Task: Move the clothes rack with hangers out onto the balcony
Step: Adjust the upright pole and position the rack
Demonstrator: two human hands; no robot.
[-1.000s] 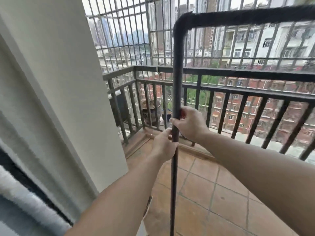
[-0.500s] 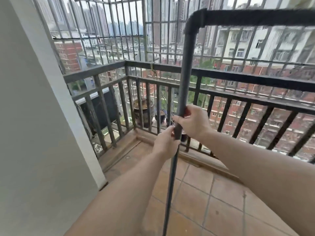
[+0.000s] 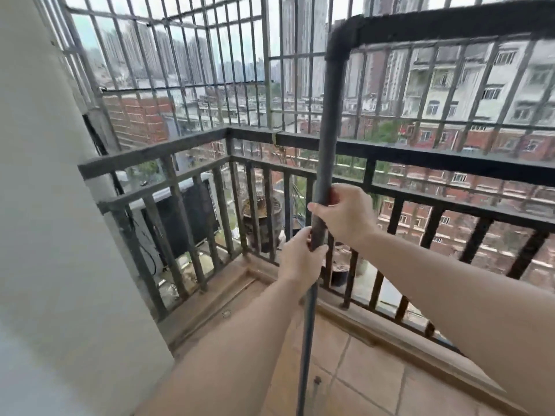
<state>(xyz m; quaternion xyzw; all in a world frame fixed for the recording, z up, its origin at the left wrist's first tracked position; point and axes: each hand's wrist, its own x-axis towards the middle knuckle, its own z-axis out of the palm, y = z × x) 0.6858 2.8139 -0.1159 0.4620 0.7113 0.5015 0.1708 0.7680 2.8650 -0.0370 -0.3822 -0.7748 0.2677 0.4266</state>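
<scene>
The clothes rack is a dark grey tube frame: an upright post in the middle of the view that bends at the top into a bar running off to the right. No hangers show in this view. My left hand is closed around the post from the left. Just above it my right hand grips the same post from the right. The post's lower end runs out of view at the bottom, over the tiled balcony floor.
A dark metal railing with vertical bars closes the balcony ahead and to the left, with a security grille above it. A white wall stands close on my left. An air-conditioner unit and plant pots sit outside the railing.
The view has moved forward past the white wall and onto the balcony; the railing corner and the unit outside are now closer. Both hands keep their grip on the post.
</scene>
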